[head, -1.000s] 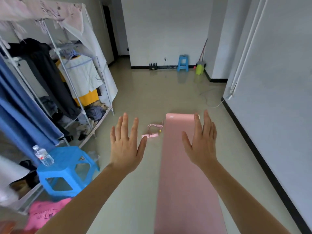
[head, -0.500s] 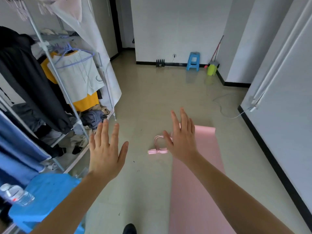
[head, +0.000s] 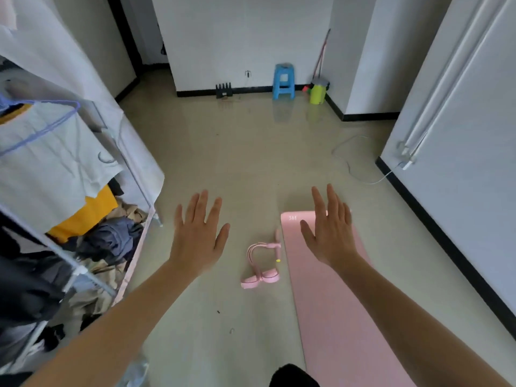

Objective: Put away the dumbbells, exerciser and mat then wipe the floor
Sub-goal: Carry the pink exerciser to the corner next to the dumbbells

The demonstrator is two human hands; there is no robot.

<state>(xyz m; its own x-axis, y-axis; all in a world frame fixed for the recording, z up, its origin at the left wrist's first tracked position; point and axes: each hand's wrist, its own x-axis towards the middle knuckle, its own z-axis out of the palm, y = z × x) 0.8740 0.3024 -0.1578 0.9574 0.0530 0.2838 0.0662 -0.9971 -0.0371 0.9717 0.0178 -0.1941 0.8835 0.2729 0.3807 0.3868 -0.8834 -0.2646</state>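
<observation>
- Mat [head: 335,317]: pink, smooth, rolled out flat on the floor [head: 251,163], right of centre. There's small white print on its far left corner, too blurry to read.
- Exerciser [head: 262,265]: pink, with looped cords and padded ends, lying just beside the mat's left edge.
- Right hand [head: 331,236]: out over the mat's far end, fingers straight and close together, thumb out, holding nothing.
- Left hand [head: 199,236]: over the floor left of the exerciser, fingers straight and slightly spread, also empty.
- Floor is glossy beige.
- Rack [head: 83,191]: on the left, metal poles, white cover, clothes heaped at the bottom.
- Blue plastic stool [head: 283,82] by the far wall.
</observation>
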